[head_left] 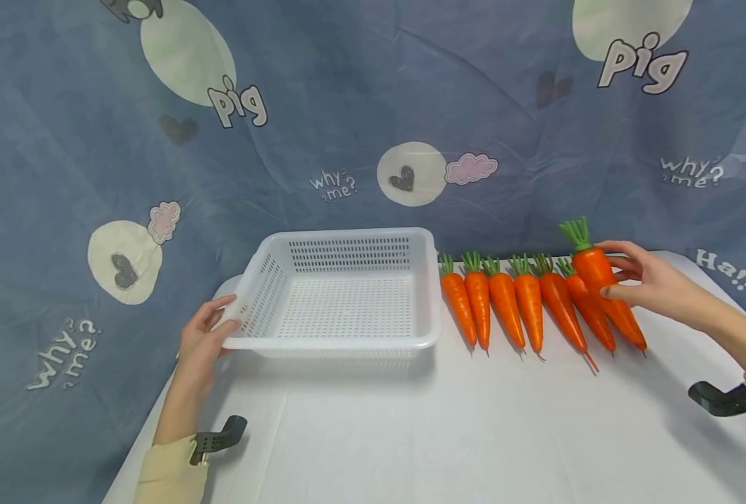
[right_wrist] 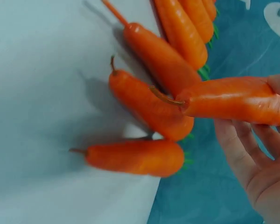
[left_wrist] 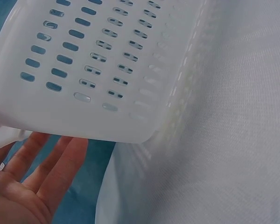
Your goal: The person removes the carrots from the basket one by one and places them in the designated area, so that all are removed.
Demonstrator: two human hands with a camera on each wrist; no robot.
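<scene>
A white plastic basket (head_left: 341,343) with slotted sides sits left of the carrots in the head view. My left hand (head_left: 199,343) grips its left rim near the front corner; in the left wrist view the fingers (left_wrist: 67,168) reach behind the rim. On the right, my right hand (head_left: 653,283) holds an orange carrot (head_left: 593,269) with a green top, thumb on one side and fingers on the other. The right wrist view shows this held carrot (right_wrist: 228,100) raised above the others. Partly behind it lies another carrot (head_left: 628,325).
Several more carrots (head_left: 530,301) lie in a row on the white table (head_left: 474,427), right of the basket, green tops toward the back. A blue printed cloth (head_left: 322,105) hangs behind the table. Dark straps (head_left: 218,439) circle both wrists.
</scene>
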